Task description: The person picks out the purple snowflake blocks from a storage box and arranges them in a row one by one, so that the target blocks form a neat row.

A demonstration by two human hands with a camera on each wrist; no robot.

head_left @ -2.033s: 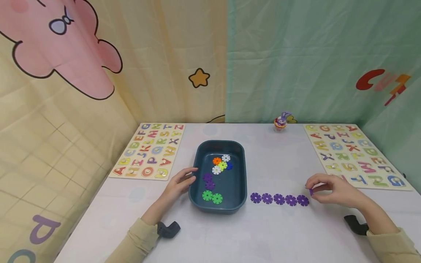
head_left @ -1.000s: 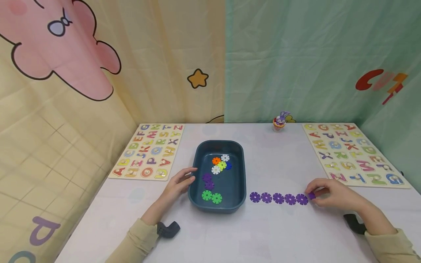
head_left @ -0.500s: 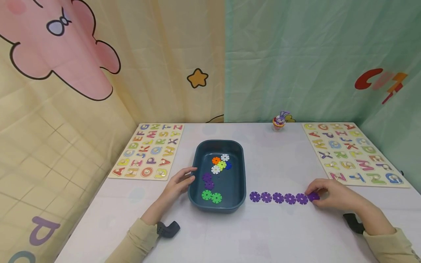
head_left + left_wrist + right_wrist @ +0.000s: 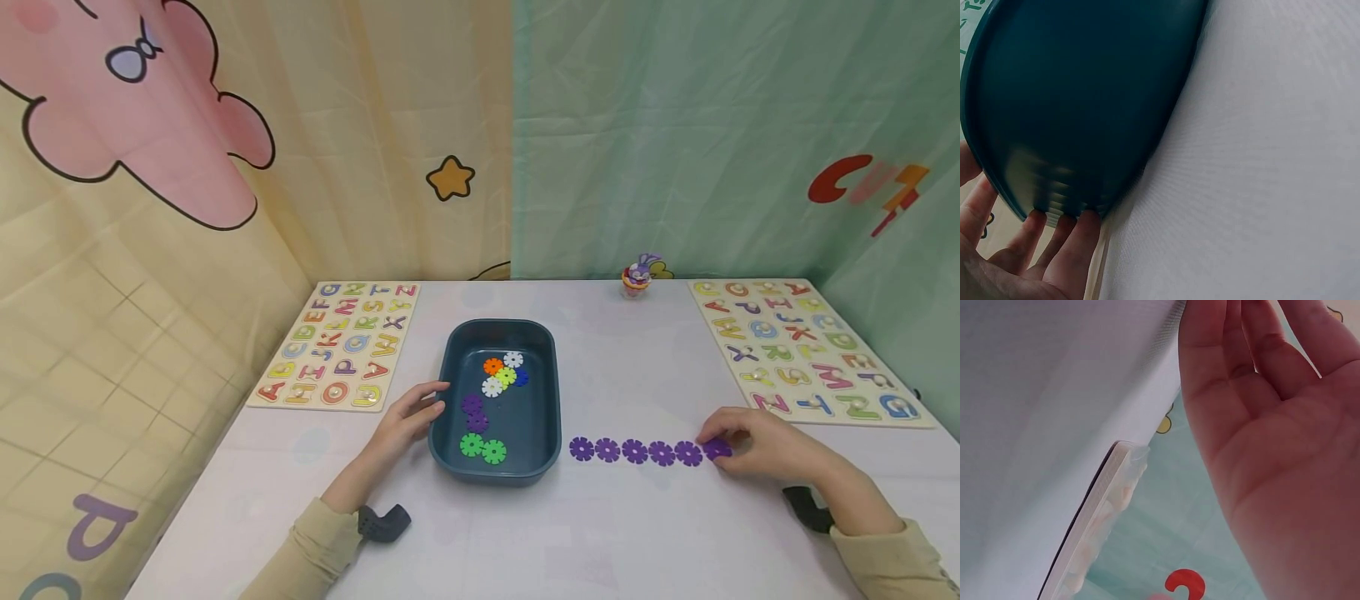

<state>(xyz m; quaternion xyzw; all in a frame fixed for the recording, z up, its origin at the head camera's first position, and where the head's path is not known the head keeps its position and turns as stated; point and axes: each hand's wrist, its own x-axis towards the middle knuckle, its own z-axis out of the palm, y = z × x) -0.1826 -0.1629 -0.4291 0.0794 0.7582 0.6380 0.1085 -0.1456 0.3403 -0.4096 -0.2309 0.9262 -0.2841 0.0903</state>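
Observation:
My left hand (image 4: 401, 427) rests on the left side of a dark teal tray (image 4: 495, 478). Its fingertips touch the tray's outer wall in the left wrist view, fingers fairly straight. On the table right of the tray lies a row of several purple snowflake discs (image 4: 634, 452). At the row's right end my right hand (image 4: 772, 448) pinches another purple snowflake disc (image 4: 718, 449), partly covered by the fingers and lying nearly flat beside the last one. The right wrist view shows the palm and fingers; the disc is out of sight there.
Inside the tray are purple discs (image 4: 477, 422), green discs (image 4: 472, 445), and white, orange, yellow and blue ones. Alphabet puzzle boards stand left (image 4: 337, 346) and right (image 4: 810, 350). A small rabbit figure (image 4: 637, 277) sits at the back edge, before the curtain.
My right hand has brought the purple disc down from an on-edge hold to nearly flat at the row's right end, then slightly right. The left hand stays at the tray.

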